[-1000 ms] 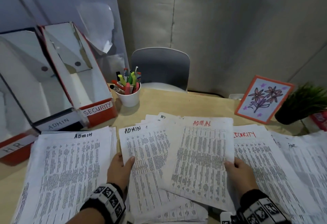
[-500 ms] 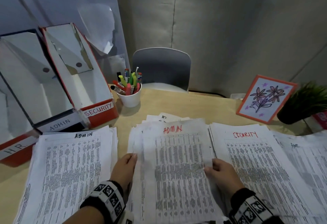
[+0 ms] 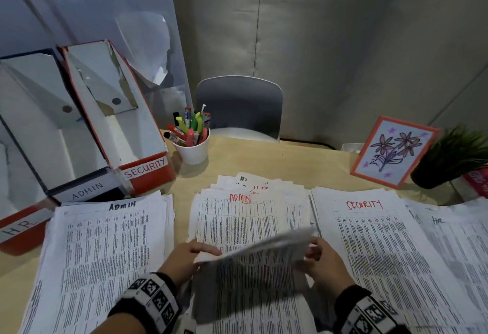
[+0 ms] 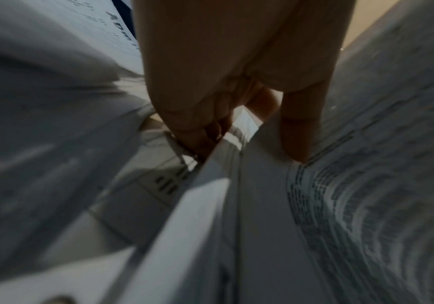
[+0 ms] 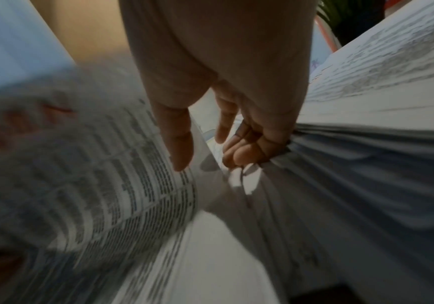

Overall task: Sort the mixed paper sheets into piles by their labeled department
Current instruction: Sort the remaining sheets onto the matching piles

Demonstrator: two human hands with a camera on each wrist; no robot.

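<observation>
A printed sheet (image 3: 260, 245) is raised and bowed over the middle mixed pile (image 3: 237, 217), whose visible top page has a red ADMIN heading. My left hand (image 3: 196, 253) pinches the sheet's left edge, thumb on top. My right hand (image 3: 313, 254) pinches its right edge. The left wrist view shows the left hand (image 4: 236, 142) with its thumb on the paper (image 4: 262, 205). In the right wrist view the right hand (image 5: 210, 152) clamps the blurred sheet (image 5: 107, 185). An ADMIN pile (image 3: 111, 254) lies left, a SECURITY pile (image 3: 375, 249) right, an HR pile (image 3: 454, 244) far right.
Three file boxes labelled HR (image 3: 18, 230), ADMIN (image 3: 87, 192) and SECURITY (image 3: 148, 171) stand at the back left. A white cup of pens (image 3: 191, 148), a flower card (image 3: 393, 150) and a potted plant (image 3: 454, 158) line the far edge. A grey chair (image 3: 239, 106) is behind the table.
The red ADMIN sheet held out on the right came left onto the middle pile. Both hands have closed in and now raise a sheet off that pile.
</observation>
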